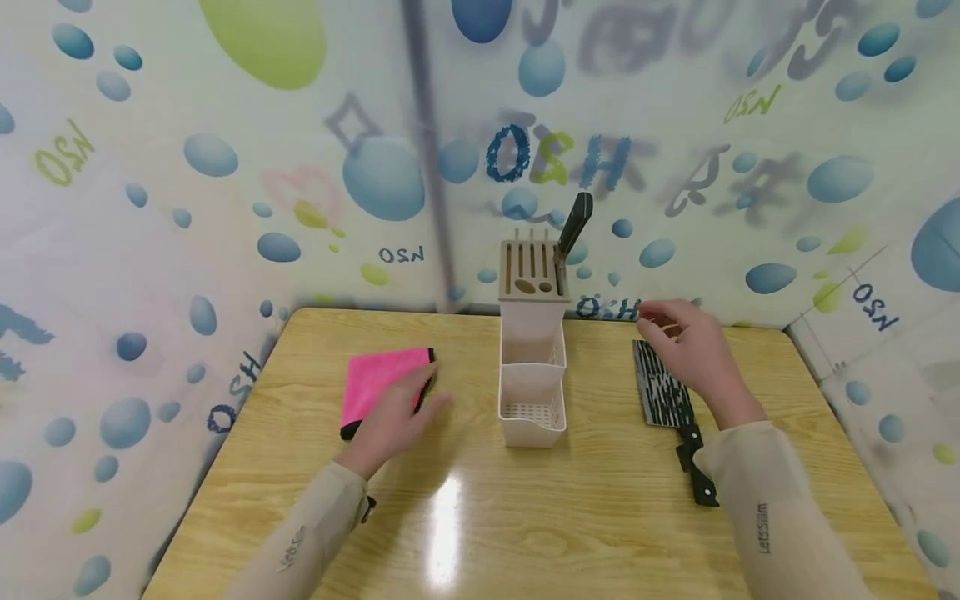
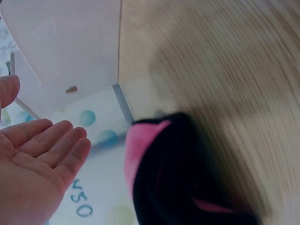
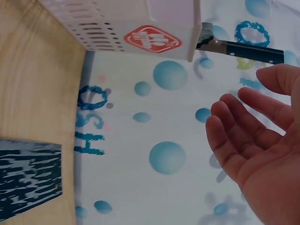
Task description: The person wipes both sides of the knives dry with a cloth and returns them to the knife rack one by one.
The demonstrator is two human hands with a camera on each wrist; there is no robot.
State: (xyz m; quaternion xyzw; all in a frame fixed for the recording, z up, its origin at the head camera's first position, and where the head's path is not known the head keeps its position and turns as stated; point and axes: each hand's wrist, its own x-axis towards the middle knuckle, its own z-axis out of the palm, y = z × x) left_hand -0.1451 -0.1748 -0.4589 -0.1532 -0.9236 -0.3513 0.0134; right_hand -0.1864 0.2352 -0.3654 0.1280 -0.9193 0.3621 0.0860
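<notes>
My left hand (image 1: 392,421) is over the right part of a folded pink cloth (image 1: 375,379) with black edging, its fingers extended and nothing in its grasp. In the left wrist view the cloth (image 2: 140,145) appears apart from the fingers. My right hand (image 1: 693,350) hovers above a cleaver (image 1: 663,387) with a black-and-silver patterned blade, its fingers loosely bent and holding nothing. The cleaver's black handle (image 1: 703,487) points toward me, partly overlapped by the right sleeve. Between the hands stands a pale knife holder (image 1: 532,333), with a black-handled knife (image 1: 576,225) upright in its right slot.
The holder has two open compartments at its front (image 1: 531,379) and several slots on top. A wooden table (image 1: 570,533) carries everything. A patterned wall covering (image 1: 465,225) rises right behind its back edge and along both sides.
</notes>
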